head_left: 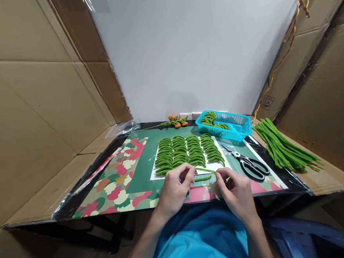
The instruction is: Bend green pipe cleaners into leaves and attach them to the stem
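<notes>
A thin green fuzzy strip [205,170] is stretched between my two hands at the table's front. My left hand [180,184] pinches its left end, and my right hand [234,190] pinches the right end. Just below it lies another short green piece [203,178], close to the left fingers. Behind my hands, curved green pieces [180,150] rest in four columns on a white sheet [153,177]. Black-handled scissors [250,164] lie partly open to the right of the sheet, beyond my right hand.
A blue basket [241,128] with curved green pieces stands at the back. Long green stems [282,146] lie at the right. Orange and green flowers [177,121] are at the back edge. Cardboard walls [35,96] flank the table; a blue stool [302,236] stands lower right.
</notes>
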Tool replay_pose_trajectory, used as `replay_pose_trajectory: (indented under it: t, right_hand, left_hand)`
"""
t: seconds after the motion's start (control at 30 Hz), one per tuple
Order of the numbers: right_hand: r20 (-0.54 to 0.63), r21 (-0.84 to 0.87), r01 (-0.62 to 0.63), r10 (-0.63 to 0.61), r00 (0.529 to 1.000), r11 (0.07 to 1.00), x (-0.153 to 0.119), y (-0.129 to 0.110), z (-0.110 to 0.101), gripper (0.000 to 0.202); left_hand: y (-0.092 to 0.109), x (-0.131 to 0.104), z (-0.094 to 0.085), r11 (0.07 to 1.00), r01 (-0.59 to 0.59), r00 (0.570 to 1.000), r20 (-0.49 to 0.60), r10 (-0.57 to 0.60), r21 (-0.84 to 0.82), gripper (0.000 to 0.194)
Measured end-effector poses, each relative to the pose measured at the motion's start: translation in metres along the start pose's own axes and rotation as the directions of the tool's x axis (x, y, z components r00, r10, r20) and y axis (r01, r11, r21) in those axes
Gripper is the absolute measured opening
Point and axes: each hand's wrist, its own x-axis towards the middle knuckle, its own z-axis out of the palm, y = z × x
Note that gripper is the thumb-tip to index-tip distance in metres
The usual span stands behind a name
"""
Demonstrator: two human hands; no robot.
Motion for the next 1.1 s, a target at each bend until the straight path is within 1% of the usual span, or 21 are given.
replay_pose_trajectory:
  t: [0.63,1.1]
  right_hand:
    - [-0.016,-0.058,0.025,-0.026,1.000,0.998,0.0014,0.0010,0.0026,0.019]
    - [-0.041,-0.035,0.014,-0.015,0.999,0.999,0.0011,0.0060,0.0042,0.019]
  left_hand:
    - [0.0026,-0.0003,0.0000,1.000,0.011,1.000,0.022,-0.011,0.014,0.038]
    - [0.0044,-0.0008,-0.0005,0.999,0.007,0.999,0.052,-0.009,0.045,0.037]
